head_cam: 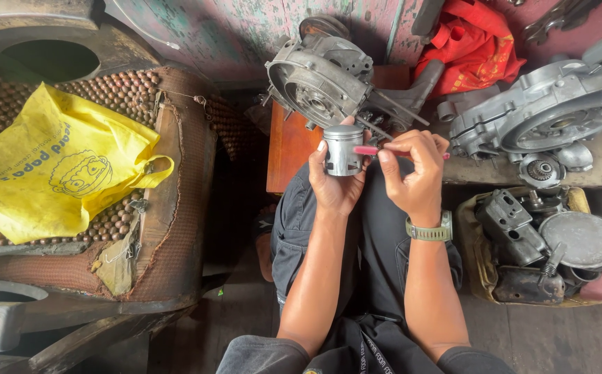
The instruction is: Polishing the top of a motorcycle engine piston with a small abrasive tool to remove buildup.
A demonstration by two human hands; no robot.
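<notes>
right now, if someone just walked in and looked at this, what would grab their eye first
Probably the bright yellow bag lying on the beaded seat at left, the loudest colour here. Next, at centre, the left hand holds up a small metal piston while the right hand puts a thin pink tool against its side. Behind them an engine case sits on a wooden board, with a red cloth at upper right.
</notes>
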